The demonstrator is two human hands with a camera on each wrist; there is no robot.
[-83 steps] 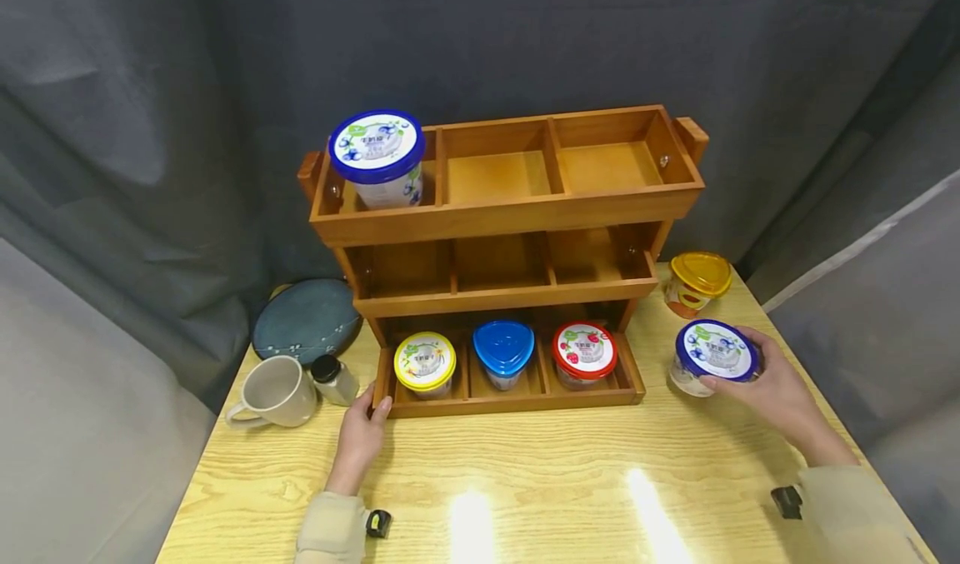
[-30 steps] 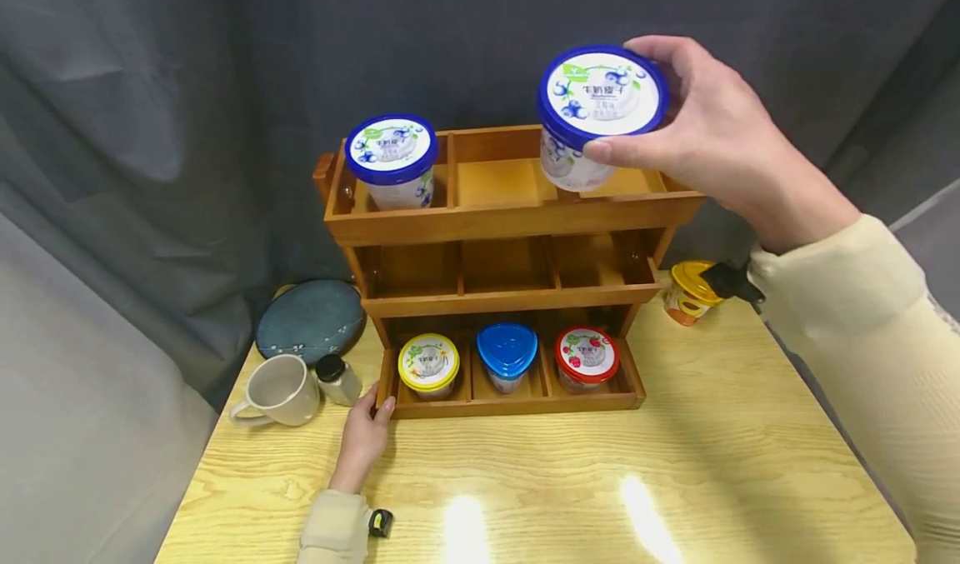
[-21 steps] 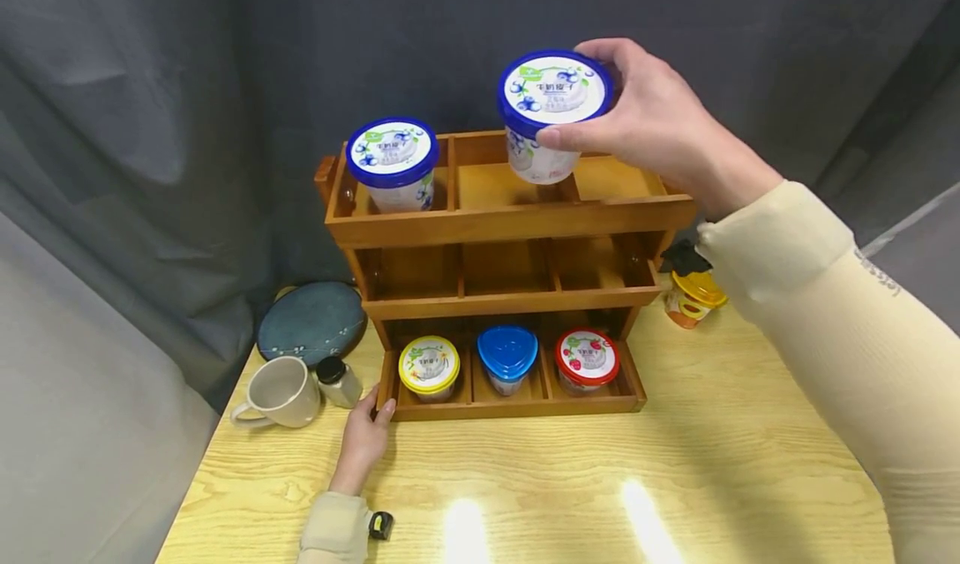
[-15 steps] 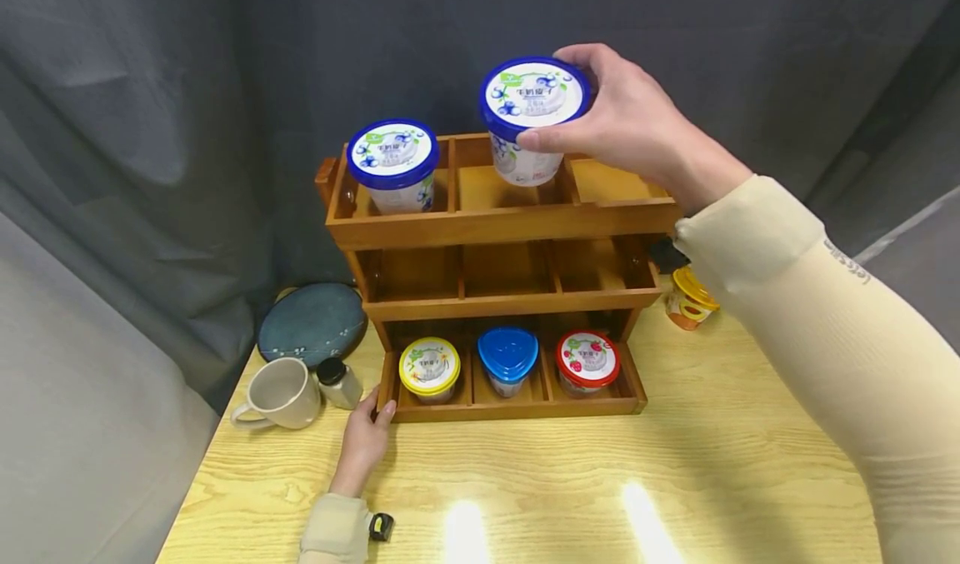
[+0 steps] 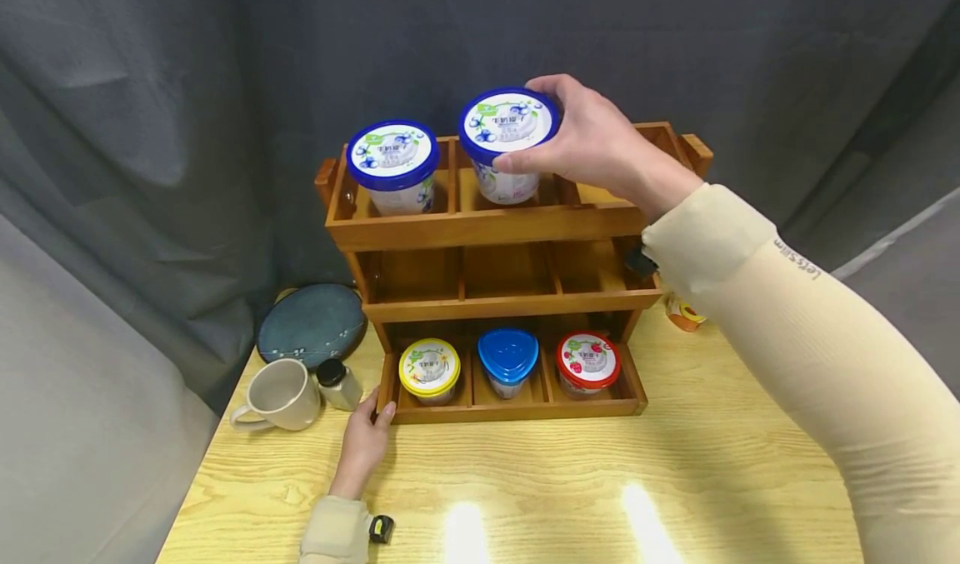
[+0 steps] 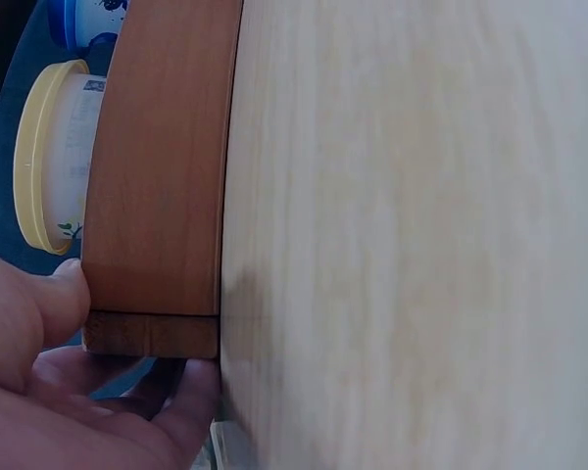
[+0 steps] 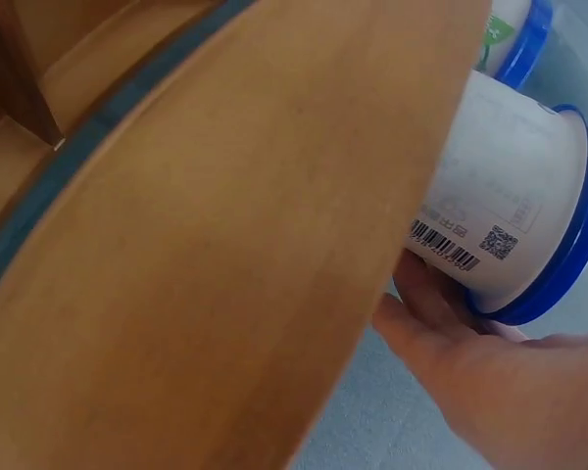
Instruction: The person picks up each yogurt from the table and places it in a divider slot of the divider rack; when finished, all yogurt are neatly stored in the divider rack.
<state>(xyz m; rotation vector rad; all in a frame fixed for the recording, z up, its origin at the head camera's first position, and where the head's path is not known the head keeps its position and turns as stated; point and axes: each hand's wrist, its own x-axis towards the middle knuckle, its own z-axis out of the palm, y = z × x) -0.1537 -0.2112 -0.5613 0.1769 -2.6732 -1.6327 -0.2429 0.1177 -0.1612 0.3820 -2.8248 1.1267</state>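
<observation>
My right hand (image 5: 600, 139) grips a blue-lidded yogurt tub (image 5: 506, 127) by its rim. The tub is upright at the middle compartment of the top tier of a wooden three-tier rack (image 5: 495, 229); the right wrist view shows its barcode side (image 7: 500, 186) behind the tier's front board. A matching blueberry tub (image 5: 393, 156) stands in the compartment to its left. My left hand (image 5: 363, 443) holds the bottom tier's front left corner, thumb and fingers around the wood (image 6: 157, 196). In that tier sit a yellow-lidded tub (image 5: 430, 370), a blue-lidded cup (image 5: 508, 356) and a red-lidded tub (image 5: 588, 361).
Left of the rack are a beige mug (image 5: 283, 396), a black-capped jar (image 5: 339, 383) and a dark blue round object (image 5: 311, 322). An orange-and-white cup (image 5: 684, 314) stands to the right, partly behind my right sleeve. Grey curtains (image 5: 495, 31) hang behind.
My right hand has picked up the blueberry tub from the right of the table, carried it up and left, and lowered it at the top tier's middle compartment. My left hand stays in place.
</observation>
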